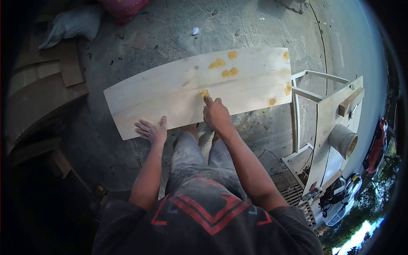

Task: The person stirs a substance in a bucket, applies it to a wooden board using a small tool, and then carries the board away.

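A long pale wooden board [161, 87] lies in front of me, its far edge curved. Yellow filler patches [217, 63] mark its right half and right end. My right hand [217, 115] grips a small putty knife [204, 93] with yellow filler on it, its blade against the middle of the board. Most of the tool's handle is hidden by the fingers. Near the board's left front corner, my left hand [154, 130] rests on the near edge with dusty fingers spread, holding nothing.
To the right stands a worktable [323, 127] carrying a bucket [342, 140] and a wood block [351, 102]. A white frame [297, 114] is beside it. Curved wooden panels [42, 97] are at left; a white sack [74, 25] and a pink sack [123, 8] lie on the dusty concrete floor [170, 34].
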Demonstrator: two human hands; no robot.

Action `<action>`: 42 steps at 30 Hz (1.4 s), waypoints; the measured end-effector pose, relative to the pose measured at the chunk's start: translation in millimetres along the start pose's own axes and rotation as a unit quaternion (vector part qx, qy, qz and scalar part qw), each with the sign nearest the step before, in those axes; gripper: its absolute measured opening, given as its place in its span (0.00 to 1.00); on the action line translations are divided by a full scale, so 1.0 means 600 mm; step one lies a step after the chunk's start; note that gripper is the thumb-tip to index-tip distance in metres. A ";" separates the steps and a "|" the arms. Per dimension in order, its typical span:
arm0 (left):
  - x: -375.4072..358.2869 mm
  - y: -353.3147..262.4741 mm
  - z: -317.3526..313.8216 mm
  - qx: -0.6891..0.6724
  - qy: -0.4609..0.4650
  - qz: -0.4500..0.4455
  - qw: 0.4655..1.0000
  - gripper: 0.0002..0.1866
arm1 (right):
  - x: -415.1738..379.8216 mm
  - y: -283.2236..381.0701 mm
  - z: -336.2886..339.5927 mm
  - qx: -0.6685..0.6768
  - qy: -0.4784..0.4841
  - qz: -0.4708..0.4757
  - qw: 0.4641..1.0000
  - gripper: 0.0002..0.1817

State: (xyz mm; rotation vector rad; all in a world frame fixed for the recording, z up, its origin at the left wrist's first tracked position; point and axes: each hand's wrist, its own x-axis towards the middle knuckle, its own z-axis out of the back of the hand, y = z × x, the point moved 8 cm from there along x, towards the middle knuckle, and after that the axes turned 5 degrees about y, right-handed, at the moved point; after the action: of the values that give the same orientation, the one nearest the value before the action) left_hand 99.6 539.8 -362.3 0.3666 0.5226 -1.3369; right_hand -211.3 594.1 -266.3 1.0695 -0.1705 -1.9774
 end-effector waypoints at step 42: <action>0.038 0.034 0.065 -0.050 0.275 0.164 0.946 0.85 | 0.137 0.283 -0.118 -0.186 0.008 0.219 0.958 0.13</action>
State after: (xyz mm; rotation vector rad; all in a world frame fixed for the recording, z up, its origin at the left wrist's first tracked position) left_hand 128.4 504.5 -343.5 0.7180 0.9454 -0.8723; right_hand -75.6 446.0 -280.8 0.7272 -0.0179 -1.5222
